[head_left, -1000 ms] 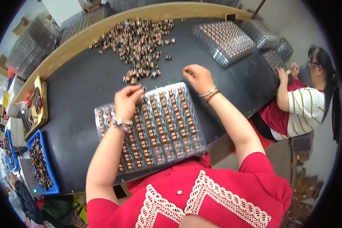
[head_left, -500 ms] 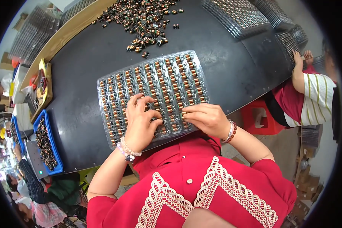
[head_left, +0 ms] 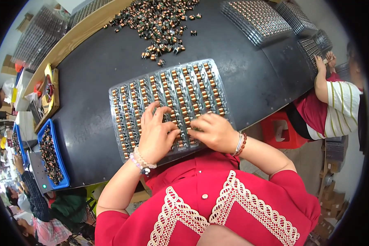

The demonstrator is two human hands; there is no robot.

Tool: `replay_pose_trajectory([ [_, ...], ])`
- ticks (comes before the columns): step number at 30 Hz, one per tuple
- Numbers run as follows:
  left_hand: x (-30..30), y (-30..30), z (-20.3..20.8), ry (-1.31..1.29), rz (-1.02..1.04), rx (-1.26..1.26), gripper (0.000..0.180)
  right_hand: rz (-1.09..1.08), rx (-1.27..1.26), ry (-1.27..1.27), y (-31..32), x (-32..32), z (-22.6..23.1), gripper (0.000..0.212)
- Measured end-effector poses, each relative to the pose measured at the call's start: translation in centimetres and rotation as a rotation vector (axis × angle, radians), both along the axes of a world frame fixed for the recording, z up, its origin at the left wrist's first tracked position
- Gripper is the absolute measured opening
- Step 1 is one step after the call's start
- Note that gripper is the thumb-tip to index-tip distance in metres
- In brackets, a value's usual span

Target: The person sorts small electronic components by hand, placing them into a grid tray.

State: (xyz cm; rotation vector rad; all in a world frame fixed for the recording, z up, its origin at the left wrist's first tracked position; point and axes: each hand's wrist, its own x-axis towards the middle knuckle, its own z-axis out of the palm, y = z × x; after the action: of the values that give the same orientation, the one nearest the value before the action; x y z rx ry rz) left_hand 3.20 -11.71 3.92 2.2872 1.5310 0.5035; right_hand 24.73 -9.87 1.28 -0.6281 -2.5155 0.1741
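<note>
A clear plastic tray (head_left: 118, 119) lies at the table's near edge, its rows holding small copper-wound coils (head_left: 183, 110). My left hand (head_left: 156, 137) rests over the tray's near middle, fingers spread and bent, with fingertips and thumb touching the coils. Beside it on the right, my right hand (head_left: 214, 132) bends over the lower rows. Its thumb and fingers are drawn together at a coil and slightly blurred. Whatever lies between those fingertips is mostly hidden.
Loose coils form a pile (head_left: 162, 28) at the far side of the black table (head_left: 86, 102). Stacked filled trays (head_left: 256, 20) stand at the far right. A blue bin (head_left: 62, 164) of parts sits left. On the right, another person's hands (head_left: 326, 61) work at trays near a red stool (head_left: 281, 131).
My right hand has shifted left toward my left hand, and its fingers have curled in more. My left hand stays at nearly the same spot on the tray. The whole view has shifted slightly.
</note>
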Motion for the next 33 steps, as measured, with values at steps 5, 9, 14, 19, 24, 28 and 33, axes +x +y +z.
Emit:
replay_pose_trajectory([
  [5, -2.9, 8.5, -0.6, -0.124, 0.167, 0.167, 0.012, 0.052, 0.149, -0.158, -0.3, -0.3, 0.8, 0.019],
  [9, -4.4, 16.1, -2.7, 0.014, 0.305, 0.218, 0.023, 0.065, -0.229, -0.237, 0.9, -0.9, 2.4, 0.016],
  [14, -5.9, 21.0, -5.2, 0.081, 0.280, 0.085, 0.035, -0.348, -0.164, -0.100, 10.9, -3.1, 2.5, 0.005],
  [19, -7.2, 21.6, -5.4, 0.051, 0.312, -0.031, 0.035, -0.446, -0.161, -0.279, 18.3, -8.3, 0.3, 0.030],
  [24, -7.4, 19.7, -5.2, -0.360, 0.349, 0.050, 0.023, -0.435, -0.197, -0.444, 19.7, -10.2, 0.0, 0.020],
  [28, -6.7, 17.4, -2.2, -1.055, 0.395, -0.452, 0.025, -0.385, -0.388, -0.099, 18.9, -7.3, 1.4, 0.020],
  [33, -4.6, 12.3, 0.0, -1.207, 0.303, -0.518, 0.033, -0.269, -0.484, 0.201, 11.9, -0.5, 2.3, 0.020],
])
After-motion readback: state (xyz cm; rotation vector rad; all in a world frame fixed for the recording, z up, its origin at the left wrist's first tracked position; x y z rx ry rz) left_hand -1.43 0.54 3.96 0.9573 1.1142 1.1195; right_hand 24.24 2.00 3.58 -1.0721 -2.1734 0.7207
